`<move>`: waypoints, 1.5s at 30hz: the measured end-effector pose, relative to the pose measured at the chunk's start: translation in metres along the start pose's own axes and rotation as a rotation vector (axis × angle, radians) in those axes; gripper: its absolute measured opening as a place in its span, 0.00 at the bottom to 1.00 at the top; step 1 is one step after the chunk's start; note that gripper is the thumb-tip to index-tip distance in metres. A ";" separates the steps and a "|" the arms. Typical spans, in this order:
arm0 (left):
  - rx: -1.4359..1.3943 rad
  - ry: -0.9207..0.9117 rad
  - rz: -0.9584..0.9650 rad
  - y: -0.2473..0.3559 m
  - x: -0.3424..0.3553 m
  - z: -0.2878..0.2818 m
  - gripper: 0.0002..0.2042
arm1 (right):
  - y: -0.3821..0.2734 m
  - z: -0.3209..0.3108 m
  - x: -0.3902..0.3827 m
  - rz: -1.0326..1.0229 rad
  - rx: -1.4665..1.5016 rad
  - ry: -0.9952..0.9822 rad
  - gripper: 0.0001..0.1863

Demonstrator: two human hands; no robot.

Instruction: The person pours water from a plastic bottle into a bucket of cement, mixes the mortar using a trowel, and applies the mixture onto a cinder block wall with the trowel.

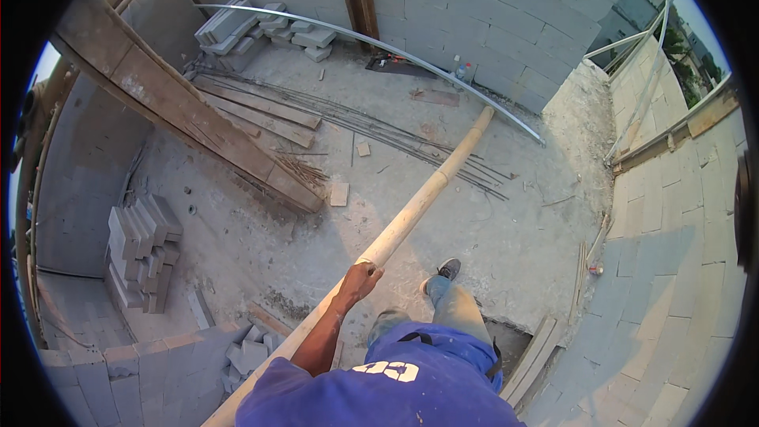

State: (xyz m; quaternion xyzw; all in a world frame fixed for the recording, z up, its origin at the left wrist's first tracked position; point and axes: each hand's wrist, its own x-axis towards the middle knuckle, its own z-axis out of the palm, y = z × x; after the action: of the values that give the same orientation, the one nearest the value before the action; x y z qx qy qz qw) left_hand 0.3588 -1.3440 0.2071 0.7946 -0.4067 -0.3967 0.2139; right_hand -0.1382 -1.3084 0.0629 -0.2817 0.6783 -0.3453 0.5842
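A long, pale tan pole (411,213), seemingly bamboo, runs diagonally from the lower left past my body toward the far right. My left hand (360,281) is wrapped round its middle, with the thumb on the right side. The pole's near part passes beside my blue shirt and leaves the picture at the lower edge. Its far end appears close to a long silver metal bar (379,46), though I cannot tell whether they touch. My right hand is out of sight.
Thin steel rods (356,122) and wooden planks (261,115) lie across the concrete floor. A slanted board beam (182,119) stands at left. Grey blocks are stacked at left (142,249) and back left (229,28). Block walls (506,24) surround the room. More planks (531,360) lie at my right.
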 end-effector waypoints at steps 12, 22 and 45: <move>-0.011 -0.041 0.099 0.126 0.194 0.009 0.12 | -0.032 -0.121 0.090 0.226 0.259 0.512 0.21; -0.170 -0.159 -0.172 0.165 0.303 0.055 0.16 | -0.286 -0.062 0.335 0.485 0.310 0.648 0.28; 0.043 -0.711 -0.515 0.383 0.476 0.151 0.45 | -0.507 0.210 0.741 0.289 -0.139 0.006 0.19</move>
State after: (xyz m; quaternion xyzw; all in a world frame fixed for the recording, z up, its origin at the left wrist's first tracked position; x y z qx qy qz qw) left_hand 0.2235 -1.9565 0.1536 0.6885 -0.2519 -0.6773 -0.0615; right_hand -0.0592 -2.2258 0.0079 -0.2199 0.7358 -0.2104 0.6050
